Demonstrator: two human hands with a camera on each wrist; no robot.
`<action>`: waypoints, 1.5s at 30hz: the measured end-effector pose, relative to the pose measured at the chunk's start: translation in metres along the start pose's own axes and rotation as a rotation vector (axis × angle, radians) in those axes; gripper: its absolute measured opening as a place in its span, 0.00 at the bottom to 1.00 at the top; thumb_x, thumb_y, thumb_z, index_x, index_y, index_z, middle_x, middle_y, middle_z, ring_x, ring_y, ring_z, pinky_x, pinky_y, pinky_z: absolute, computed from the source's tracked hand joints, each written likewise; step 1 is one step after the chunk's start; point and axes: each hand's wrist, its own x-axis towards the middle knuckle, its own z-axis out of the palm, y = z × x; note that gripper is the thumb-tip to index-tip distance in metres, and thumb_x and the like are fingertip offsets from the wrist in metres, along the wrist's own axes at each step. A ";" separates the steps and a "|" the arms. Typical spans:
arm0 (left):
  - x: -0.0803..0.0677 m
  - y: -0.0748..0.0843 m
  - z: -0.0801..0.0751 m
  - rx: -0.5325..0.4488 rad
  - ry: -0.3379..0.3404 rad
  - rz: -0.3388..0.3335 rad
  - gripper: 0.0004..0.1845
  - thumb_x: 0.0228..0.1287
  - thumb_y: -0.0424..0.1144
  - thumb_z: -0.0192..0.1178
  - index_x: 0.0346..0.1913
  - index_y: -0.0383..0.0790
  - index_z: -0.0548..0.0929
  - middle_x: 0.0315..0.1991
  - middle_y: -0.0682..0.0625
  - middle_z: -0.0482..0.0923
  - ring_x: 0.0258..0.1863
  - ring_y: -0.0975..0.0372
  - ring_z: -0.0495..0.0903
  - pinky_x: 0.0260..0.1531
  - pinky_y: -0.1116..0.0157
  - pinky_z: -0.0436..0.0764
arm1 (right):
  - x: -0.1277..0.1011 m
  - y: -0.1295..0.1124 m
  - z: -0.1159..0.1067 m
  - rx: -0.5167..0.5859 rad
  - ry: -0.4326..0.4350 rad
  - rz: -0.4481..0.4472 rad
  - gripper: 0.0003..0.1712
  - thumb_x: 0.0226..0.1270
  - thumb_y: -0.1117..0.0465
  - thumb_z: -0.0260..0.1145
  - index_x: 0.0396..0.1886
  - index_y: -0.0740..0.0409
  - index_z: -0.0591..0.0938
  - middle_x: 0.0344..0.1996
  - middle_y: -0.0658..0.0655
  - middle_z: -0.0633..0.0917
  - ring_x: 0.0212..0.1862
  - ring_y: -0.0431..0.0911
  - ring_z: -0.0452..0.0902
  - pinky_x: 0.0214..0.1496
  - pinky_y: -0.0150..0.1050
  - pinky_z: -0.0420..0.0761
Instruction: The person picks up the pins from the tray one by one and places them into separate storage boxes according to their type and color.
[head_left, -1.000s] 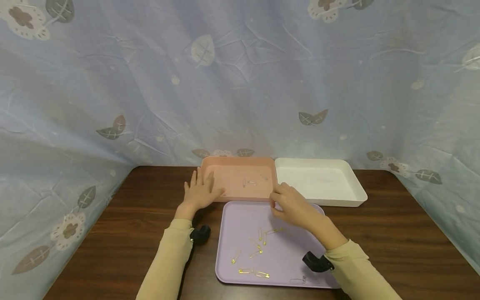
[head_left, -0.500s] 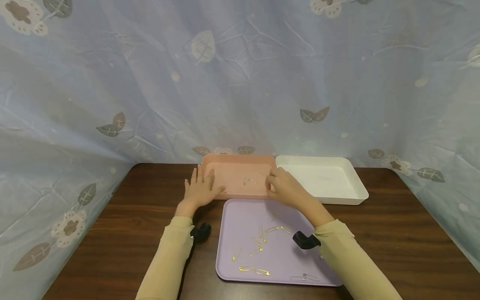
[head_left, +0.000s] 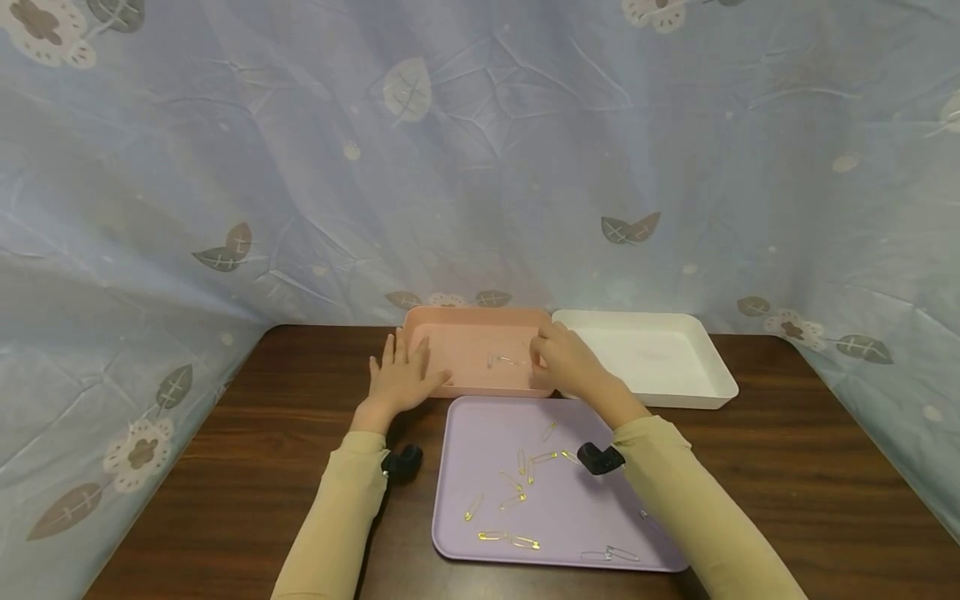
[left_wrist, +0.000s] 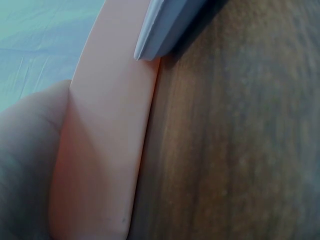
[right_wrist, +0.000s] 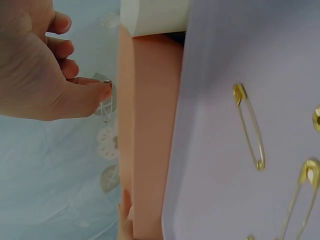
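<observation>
Right hand (head_left: 566, 362) pinches a silver safety pin (right_wrist: 106, 107) over the pink tray (head_left: 450, 321), which holds another pin (head_left: 501, 361); left hand (head_left: 397, 379) rests flat, relaxed, on its corner; gold pins (head_left: 525, 471) litter the purple tray (head_left: 465, 417); white tray (head_left: 720, 379) alongside.

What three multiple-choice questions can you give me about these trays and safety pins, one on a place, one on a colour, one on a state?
1. Where is the right hand?
A. Over the pink tray
B. Over the white tray
C. Flat on the table

2. What colour is the tray that holds most of the safety pins?
A. White
B. Purple
C. Green

3. What is the left hand doing?
A. Pinching a pin
B. Making a fist
C. Resting open against the pink tray

Answers: 1 A, the hand sits above the right end of the pink tray. 2 B, the gold pins lie scattered on the purple tray. 3 C, its fingers are straight and lie against the tray's left wall, while the right hand has the grip, pinching a silver safety pin.
</observation>
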 end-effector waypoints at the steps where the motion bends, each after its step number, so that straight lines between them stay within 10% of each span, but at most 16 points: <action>1: 0.000 0.000 0.000 0.001 0.001 0.000 0.46 0.66 0.68 0.47 0.78 0.46 0.47 0.78 0.32 0.29 0.77 0.38 0.31 0.66 0.28 0.38 | 0.001 0.001 0.001 -0.002 -0.005 0.009 0.06 0.51 0.64 0.72 0.24 0.57 0.81 0.28 0.53 0.75 0.33 0.48 0.65 0.34 0.40 0.69; 28: -0.001 0.003 0.000 0.020 0.006 -0.008 0.46 0.66 0.68 0.47 0.78 0.47 0.48 0.77 0.33 0.28 0.77 0.39 0.32 0.67 0.29 0.39 | 0.019 0.019 0.012 -0.051 0.049 0.097 0.05 0.56 0.63 0.70 0.27 0.60 0.82 0.39 0.61 0.82 0.48 0.58 0.77 0.47 0.50 0.80; 45: 0.000 0.001 -0.001 0.004 -0.006 -0.007 0.46 0.66 0.68 0.46 0.78 0.47 0.48 0.78 0.34 0.27 0.77 0.39 0.31 0.66 0.29 0.38 | -0.004 0.015 -0.007 -0.002 0.144 0.071 0.05 0.55 0.64 0.69 0.24 0.56 0.79 0.29 0.55 0.74 0.35 0.51 0.69 0.34 0.44 0.71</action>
